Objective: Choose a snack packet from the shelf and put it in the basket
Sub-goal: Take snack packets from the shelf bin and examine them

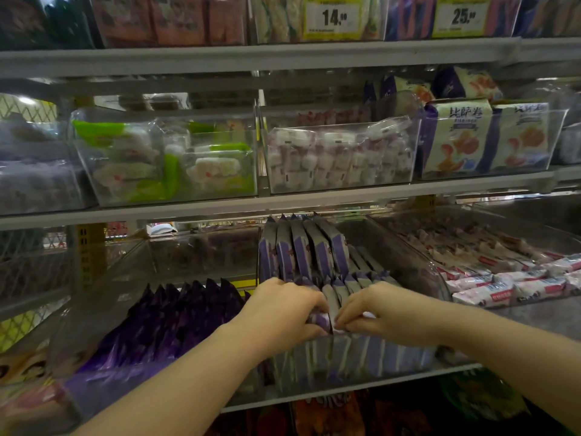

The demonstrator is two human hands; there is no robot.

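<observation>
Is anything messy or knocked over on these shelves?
Nothing is spilled. The grey-and-purple packets at the back of the clear middle bin lean sideways instead of standing straight, while the left hand and right hand part the front ones.

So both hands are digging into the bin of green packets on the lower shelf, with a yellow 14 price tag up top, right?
Not quite. The head view shows the left hand and right hand in the bin of grey-and-purple packets, not green ones; the green packets sit a shelf higher. The yellow 14 price tag is right.

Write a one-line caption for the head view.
Both hands, left hand and right hand, pinch grey-and-purple snack packets in a clear shelf bin.
</observation>
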